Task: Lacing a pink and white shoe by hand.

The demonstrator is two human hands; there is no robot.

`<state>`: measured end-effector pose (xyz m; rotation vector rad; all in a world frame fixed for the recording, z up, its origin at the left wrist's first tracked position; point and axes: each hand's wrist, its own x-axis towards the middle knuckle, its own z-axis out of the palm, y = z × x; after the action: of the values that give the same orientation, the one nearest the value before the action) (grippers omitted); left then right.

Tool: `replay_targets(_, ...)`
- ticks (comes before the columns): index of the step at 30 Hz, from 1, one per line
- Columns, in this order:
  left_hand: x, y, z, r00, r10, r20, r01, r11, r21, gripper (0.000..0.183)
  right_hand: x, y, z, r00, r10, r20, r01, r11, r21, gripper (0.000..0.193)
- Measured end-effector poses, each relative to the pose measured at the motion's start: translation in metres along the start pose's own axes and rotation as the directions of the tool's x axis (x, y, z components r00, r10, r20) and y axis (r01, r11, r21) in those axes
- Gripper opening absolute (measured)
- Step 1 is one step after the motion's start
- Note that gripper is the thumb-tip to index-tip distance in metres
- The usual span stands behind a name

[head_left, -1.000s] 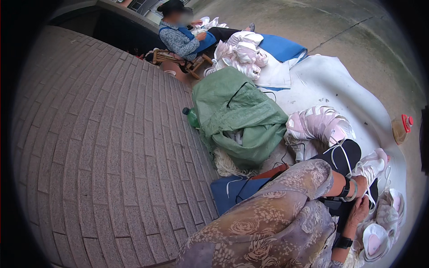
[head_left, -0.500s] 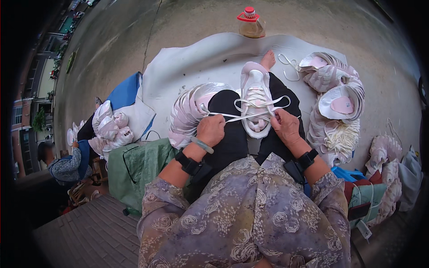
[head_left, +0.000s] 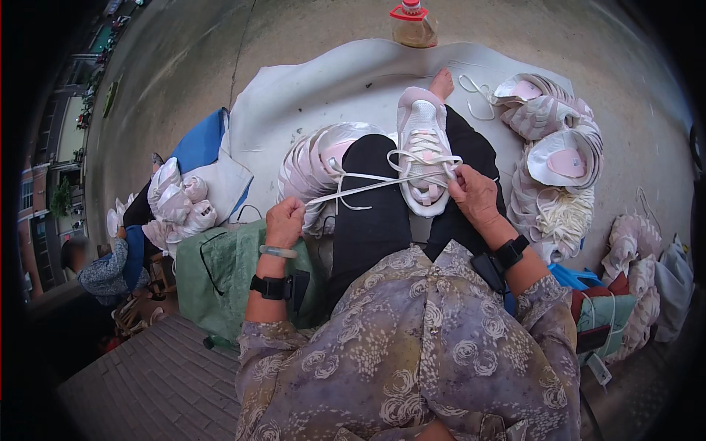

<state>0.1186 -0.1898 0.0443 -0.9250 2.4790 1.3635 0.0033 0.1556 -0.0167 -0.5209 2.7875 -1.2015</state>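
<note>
A pale pink and white sneaker (head_left: 421, 140) rests on my lap, over black trousers, toe pointing away. My left hand (head_left: 284, 222) is closed on the end of its white shoelace (head_left: 368, 185) and holds it stretched out to the left. My right hand (head_left: 473, 192) pinches the lace at the sneaker's near end, by the tongue. A loop of lace lies across the eyelets. Both wrists carry black bands.
Piles of matching pink sneakers lie at left of my knee (head_left: 318, 163), at far right (head_left: 553, 143) and at left (head_left: 175, 202) on a grey sheet (head_left: 309, 81). A green bag (head_left: 220, 275), a bottle (head_left: 412, 22) and another seated person (head_left: 103, 268) are nearby.
My head has swung from the brick paving to my lap. Since half a second ago my left hand has pulled the lace outward to the left, drawing it taut.
</note>
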Motion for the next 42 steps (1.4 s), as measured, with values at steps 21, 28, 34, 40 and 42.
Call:
replay_targets(21, 0.056, 0.086, 0.134, 0.679, 0.727, 0.099, -0.668, 0.556, 0.494, 0.042, 0.005, -0.005, -0.007, 0.987, 0.083, 0.136, -0.087, 0.996, 0.021, 0.02)
replay_targets(28, 0.056, 0.078, 0.136, 0.807, 0.582, 0.102, -0.581, 0.751, 0.315, 0.038, 0.004, -0.001, -0.006, 0.99, 0.078, 0.118, -0.085, 0.995, 0.052, 0.021)
replay_targets(34, 0.055, 0.077, 0.15, 0.799, 0.598, 0.059, -0.572, 0.727, 0.381, 0.042, 0.006, 0.001, -0.009, 0.985, 0.085, 0.148, -0.098, 0.992, 0.079, 0.023)
replay_targets(40, 0.06, 0.08, 0.146, 0.827, 0.558, 0.069, -0.55, 0.776, 0.31, 0.037, 0.002, -0.005, -0.012, 0.986, 0.022, 0.163, -0.033, 0.997, 0.066, 0.024)
replay_targets(42, 0.054, 0.082, 0.144, 0.627, 0.769, -0.125, -0.745, 0.638, 0.194, 0.037, -0.003, -0.003, -0.014, 0.99, -0.017, 0.14, 0.019, 1.0, -0.017, 0.022)
